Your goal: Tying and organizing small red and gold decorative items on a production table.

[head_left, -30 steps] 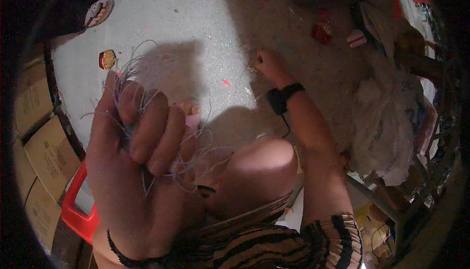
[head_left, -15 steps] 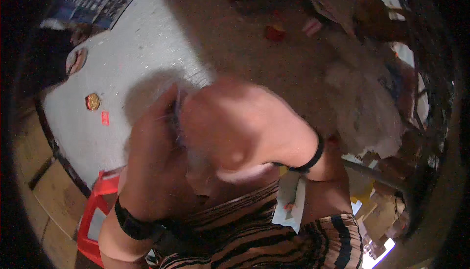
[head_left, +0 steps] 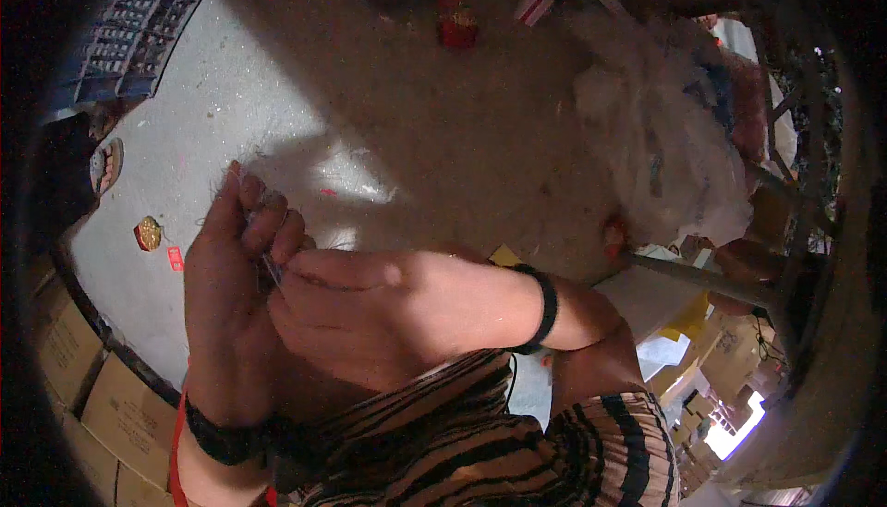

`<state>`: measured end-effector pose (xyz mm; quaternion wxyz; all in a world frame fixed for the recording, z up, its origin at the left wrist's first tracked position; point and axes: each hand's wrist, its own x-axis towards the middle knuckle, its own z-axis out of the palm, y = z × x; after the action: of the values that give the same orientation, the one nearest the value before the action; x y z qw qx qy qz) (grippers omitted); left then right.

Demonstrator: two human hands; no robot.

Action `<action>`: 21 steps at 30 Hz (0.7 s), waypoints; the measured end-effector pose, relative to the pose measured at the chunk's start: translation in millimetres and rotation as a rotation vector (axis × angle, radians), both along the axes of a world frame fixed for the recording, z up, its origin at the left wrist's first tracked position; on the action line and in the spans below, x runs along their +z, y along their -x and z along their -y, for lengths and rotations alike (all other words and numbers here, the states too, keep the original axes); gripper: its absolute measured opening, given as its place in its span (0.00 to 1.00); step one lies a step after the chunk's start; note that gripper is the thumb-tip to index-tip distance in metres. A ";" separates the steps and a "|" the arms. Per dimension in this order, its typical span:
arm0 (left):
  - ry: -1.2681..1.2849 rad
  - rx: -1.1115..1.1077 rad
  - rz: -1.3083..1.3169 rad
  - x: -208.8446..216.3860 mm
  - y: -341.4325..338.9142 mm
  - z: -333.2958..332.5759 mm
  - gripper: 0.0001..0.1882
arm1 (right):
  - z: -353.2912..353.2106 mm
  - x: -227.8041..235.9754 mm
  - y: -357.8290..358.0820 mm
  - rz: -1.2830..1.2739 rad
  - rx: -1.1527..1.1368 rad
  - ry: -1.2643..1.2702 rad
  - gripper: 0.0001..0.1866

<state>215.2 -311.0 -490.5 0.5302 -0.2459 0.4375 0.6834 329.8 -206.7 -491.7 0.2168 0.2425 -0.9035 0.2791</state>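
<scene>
My left hand (head_left: pixel 226 276) is held up with its fingers curled in a closed grip. Fine hair-like strands (head_left: pixel 220 195) stick out around its thumb and fingertips. My right hand (head_left: pixel 360 299) comes in from the right, its fingers bent and pressed together against the left palm. Between the two hands runs a thin pale line, perhaps a thread (head_left: pixel 273 271). What the right fingertips pinch is hidden behind the hand. A black band (head_left: pixel 545 308) circles my right wrist, and a dark band (head_left: pixel 222 435) is on the left.
Below the hands is striped cloth (head_left: pixel 443 452) over my lap. Cardboard boxes (head_left: pixel 129 415) line the lower left, beside a red plastic edge (head_left: pixel 176 456). A blue crate (head_left: pixel 139 31) stands far left, near another person's foot (head_left: pixel 109 165). Clear plastic sheeting (head_left: pixel 656 138) heaps at right.
The view has shifted, and the hands now sit lower and further left. My right hand has turned from a blurred raised fist to lie against the left palm. The left fingers show more plainly.
</scene>
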 end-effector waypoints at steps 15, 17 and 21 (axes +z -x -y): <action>-0.666 -0.120 -0.133 0.4 6.2 38.3 0.09 | -74.9 -330.8 -107.6 1.113 -0.985 0.505 0.15; -0.672 -0.101 -0.097 0.1 9.2 44.3 0.09 | -75.7 -352.2 -107.9 0.995 -1.242 0.395 0.14; -0.657 -0.063 -0.048 8.0 13.9 66.2 0.10 | -65.4 -347.3 -92.2 0.893 -1.195 0.231 0.13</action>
<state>201.3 -377.2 -482.5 0.5916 -0.0320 0.2135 0.7768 422.0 -141.2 -838.9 -0.0313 -0.4493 -0.8483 0.2785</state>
